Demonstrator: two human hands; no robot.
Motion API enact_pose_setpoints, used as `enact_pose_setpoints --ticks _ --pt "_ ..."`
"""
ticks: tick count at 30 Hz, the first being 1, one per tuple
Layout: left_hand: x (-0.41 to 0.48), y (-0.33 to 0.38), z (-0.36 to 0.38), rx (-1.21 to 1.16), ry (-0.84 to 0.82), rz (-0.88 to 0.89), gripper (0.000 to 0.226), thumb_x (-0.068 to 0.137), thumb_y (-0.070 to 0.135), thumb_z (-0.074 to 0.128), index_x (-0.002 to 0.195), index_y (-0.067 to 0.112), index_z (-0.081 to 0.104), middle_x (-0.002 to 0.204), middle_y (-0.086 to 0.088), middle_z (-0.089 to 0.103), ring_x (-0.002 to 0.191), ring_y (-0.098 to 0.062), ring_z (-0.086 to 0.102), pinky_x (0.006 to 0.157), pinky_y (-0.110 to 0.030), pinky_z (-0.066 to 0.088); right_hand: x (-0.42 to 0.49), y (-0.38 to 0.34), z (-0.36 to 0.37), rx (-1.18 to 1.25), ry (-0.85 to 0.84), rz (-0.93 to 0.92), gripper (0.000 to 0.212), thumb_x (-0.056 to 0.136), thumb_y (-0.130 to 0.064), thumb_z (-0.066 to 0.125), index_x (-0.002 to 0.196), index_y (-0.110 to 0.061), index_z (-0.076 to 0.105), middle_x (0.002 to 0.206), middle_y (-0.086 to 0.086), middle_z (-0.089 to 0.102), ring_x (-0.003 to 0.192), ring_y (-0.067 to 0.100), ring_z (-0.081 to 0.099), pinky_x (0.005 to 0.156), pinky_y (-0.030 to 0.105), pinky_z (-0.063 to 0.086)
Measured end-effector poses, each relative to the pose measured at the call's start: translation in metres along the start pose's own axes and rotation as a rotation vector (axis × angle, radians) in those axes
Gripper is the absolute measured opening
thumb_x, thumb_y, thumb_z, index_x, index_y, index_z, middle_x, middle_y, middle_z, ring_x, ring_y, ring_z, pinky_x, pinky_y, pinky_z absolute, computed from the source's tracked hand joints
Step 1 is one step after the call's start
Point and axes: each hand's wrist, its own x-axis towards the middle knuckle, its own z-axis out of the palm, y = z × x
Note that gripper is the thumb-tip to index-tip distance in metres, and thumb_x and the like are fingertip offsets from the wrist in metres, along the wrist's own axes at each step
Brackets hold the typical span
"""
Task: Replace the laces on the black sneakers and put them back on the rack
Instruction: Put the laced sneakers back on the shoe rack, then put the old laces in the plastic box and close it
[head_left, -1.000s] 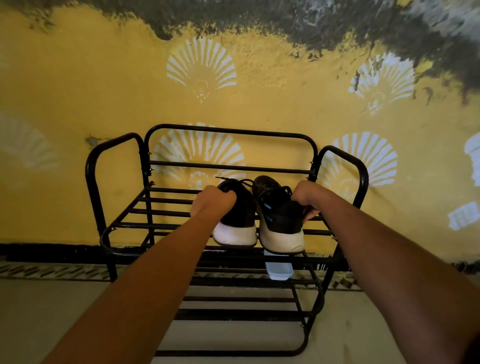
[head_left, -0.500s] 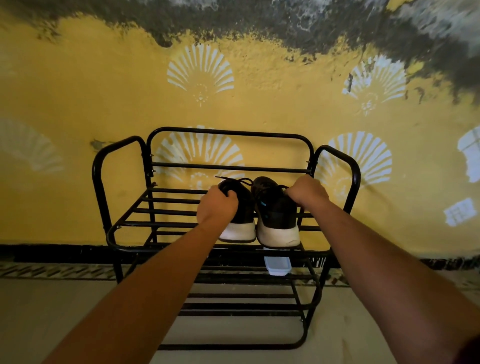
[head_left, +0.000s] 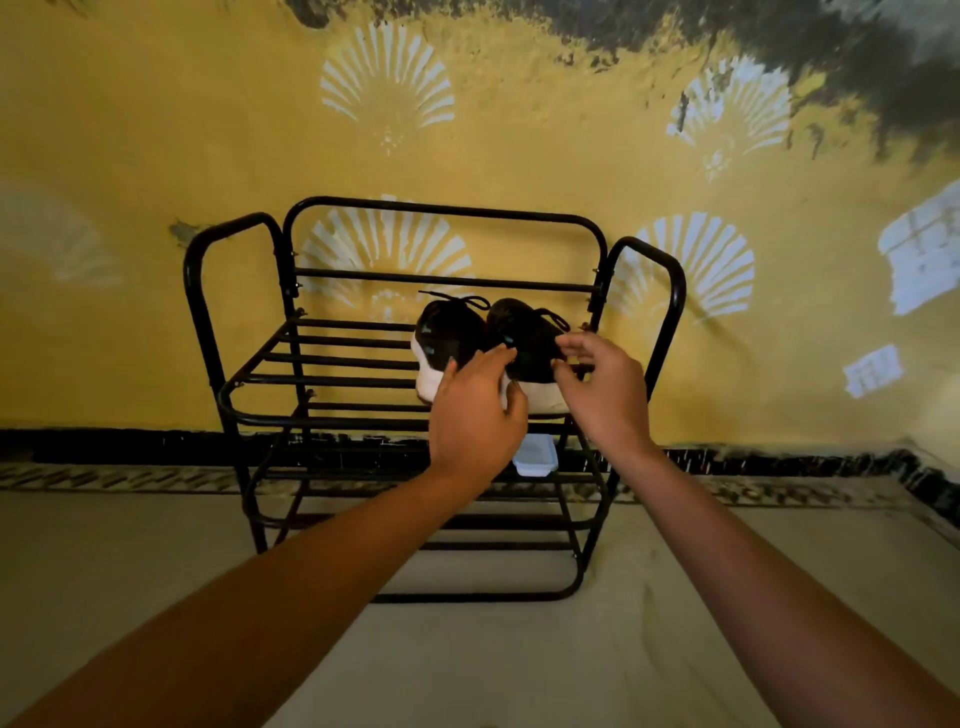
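**Pair on the top tier, both hands loose at the heels**

Head view. A yellow wall (head_left: 156, 130) with white fan stencils stands behind, and a pale floor (head_left: 156, 571) runs up to it. Against the wall stands 1 black tube rack (head_left: 447, 208). Its top tier is made of bars running left to right, with further tiers below.

On that top tier, right of centre, sit the 2 black sneakers with white soles. The left sneaker (head_left: 449, 332) and the right sneaker (head_left: 524, 338) are side by side, touching or nearly so. Each long axis runs front to back across the bars, heel toward the person and toe toward the wall.

The 2 hands lie straight in front of the pair, on the heel side.
- The left hand (head_left: 475, 415) has its fingers spread and holds nothing. Its fingertips overlap the left sneaker's heel, but contact cannot be settled.
- The right hand (head_left: 605, 395) is loosely curved with nothing in it, just beside the right sneaker's heel and outer side.

Each hand is nearer the shoe on its own side, and the 2 are about equally close.

1 small white container (head_left: 535, 457) rests on the tier under the pair, partly hidden by the left hand. Dark laces (head_left: 462, 301) show at the top of both sneakers, with loose ends sticking up from the left one. Whether they are the new laces cannot be read here.

Judgement: with the pair seated on the rack, the placing step looks finished or nearly so. Any coming move is likely a draw back toward the person, along the shoes' long axis.
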Motion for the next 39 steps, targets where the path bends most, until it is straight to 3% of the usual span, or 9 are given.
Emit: enact_pose_setpoints --ticks 3,7,11,16,19,24,28,35,39 --pt "-0.022 0.004 0.0 -0.013 -0.039 -0.003 0.039 0.09 0.012 0.052 0.128 0.011 0.056 0.127 -0.006 0.06 0.116 -0.021 0.053 0.103 -0.047 0.04 -0.025 0.006 0.001 0.01 0.019 -0.016 0.025 0.088 -0.013 0.062 0.113 -0.012 0.066 0.111 0.001 0.068 0.102 0.013 0.061 0.085 0.019 0.045" --pt "-0.05 -0.006 0.007 0.026 -0.087 0.007 0.039 0.089 0.012 0.052 0.128 0.013 0.056 0.126 -0.004 0.06 0.115 -0.018 0.053 0.109 -0.04 0.035 -0.052 0.023 0.009 0.002 0.027 0.01 0.022 0.089 -0.012 0.06 0.11 -0.011 0.067 0.107 0.001 0.068 0.093 0.007 0.059 0.072 0.008 0.04" --pt "-0.067 -0.028 0.024 0.085 -0.148 -0.007 0.038 0.091 0.015 0.05 0.128 0.016 0.056 0.128 0.0 0.059 0.115 -0.016 0.053 0.105 -0.031 0.04 -0.07 0.05 0.028 0.006 0.017 0.136 0.021 0.088 -0.01 0.059 0.108 -0.009 0.068 0.103 0.004 0.07 0.093 0.016 0.064 0.079 0.026 0.05" --pt "-0.078 -0.055 0.056 0.145 -0.237 -0.017 0.039 0.092 0.018 0.049 0.13 0.018 0.053 0.127 -0.001 0.058 0.111 -0.016 0.055 0.088 -0.026 0.046 -0.077 0.097 0.063 -0.03 -0.024 0.297 0.022 0.088 -0.011 0.061 0.107 -0.007 0.07 0.104 0.009 0.071 0.095 0.021 0.066 0.081 0.024 0.047" --pt "-0.075 -0.072 0.078 0.189 -0.269 -0.044 0.039 0.093 0.019 0.046 0.132 0.02 0.05 0.13 0.0 0.056 0.113 -0.015 0.054 0.087 -0.025 0.046 -0.067 0.122 0.09 -0.08 -0.085 0.39 0.027 0.09 -0.017 0.061 0.112 -0.004 0.068 0.109 0.013 0.069 0.1 0.026 0.064 0.084 0.028 0.048" --pt "-0.077 -0.097 0.107 0.157 -0.243 -0.13 0.039 0.093 0.018 0.049 0.131 0.019 0.052 0.126 -0.002 0.059 0.108 -0.017 0.058 0.088 -0.028 0.049 -0.043 0.147 0.126 -0.054 -0.091 0.588 0.035 0.096 -0.029 0.052 0.114 -0.001 0.063 0.11 0.017 0.066 0.1 0.033 0.062 0.071 0.025 0.041" --pt "-0.085 -0.118 0.115 0.126 -0.21 -0.157 0.038 0.093 0.017 0.049 0.131 0.018 0.053 0.129 -0.002 0.058 0.113 -0.017 0.056 0.091 -0.027 0.048 -0.032 0.161 0.145 -0.005 -0.054 0.771 0.043 0.095 -0.035 0.051 0.115 0.002 0.061 0.108 0.02 0.066 0.091 0.035 0.066 0.078 0.042 0.056" --pt "-0.091 -0.143 0.108 0.087 -0.185 -0.162 0.037 0.092 0.016 0.05 0.129 0.017 0.054 0.126 -0.004 0.059 0.097 -0.021 0.063 0.086 -0.031 0.052 -0.033 0.163 0.149 0.485 0.054 1.031 0.031 0.095 -0.011 0.051 0.12 0.007 0.053 0.076 0.011 0.057 0.06 0.018 0.06 0.071 0.034 0.056" --pt "-0.095 -0.139 0.104 0.102 -0.164 -0.17 0.041 0.092 0.017 0.05 0.133 0.02 0.051 0.135 0.0 0.053 0.118 -0.017 0.055 0.094 -0.028 0.047 -0.044 0.15 0.142 0.593 0.122 1.028 0.028 0.094 -0.011 0.052 0.117 0.005 0.056 0.072 0.008 0.059 0.06 0.014 0.062 0.063 0.028 0.054"
